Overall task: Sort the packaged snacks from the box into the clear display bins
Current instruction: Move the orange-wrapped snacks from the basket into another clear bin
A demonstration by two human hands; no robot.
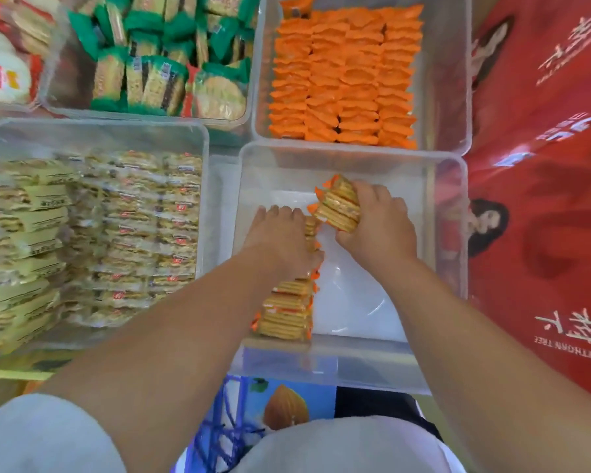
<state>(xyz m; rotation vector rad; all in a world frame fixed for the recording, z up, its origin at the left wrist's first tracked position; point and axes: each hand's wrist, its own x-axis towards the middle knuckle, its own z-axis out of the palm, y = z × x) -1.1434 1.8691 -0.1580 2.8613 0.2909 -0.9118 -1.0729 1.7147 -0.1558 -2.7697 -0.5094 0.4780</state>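
Head view, right hand [379, 230] gripping cracker packs [338, 208], stacked edge-up

Orange-edged cracker packs [289, 310] on edge in a row along the near clear bin's [449, 233] left wall.

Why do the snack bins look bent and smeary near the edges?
Head view: the wide-angle lens bows the bins outward; the green-wrapped snacks top left are blurred, while the right hand and its cracker packs stay fairly sharp; lighting is soft and even.
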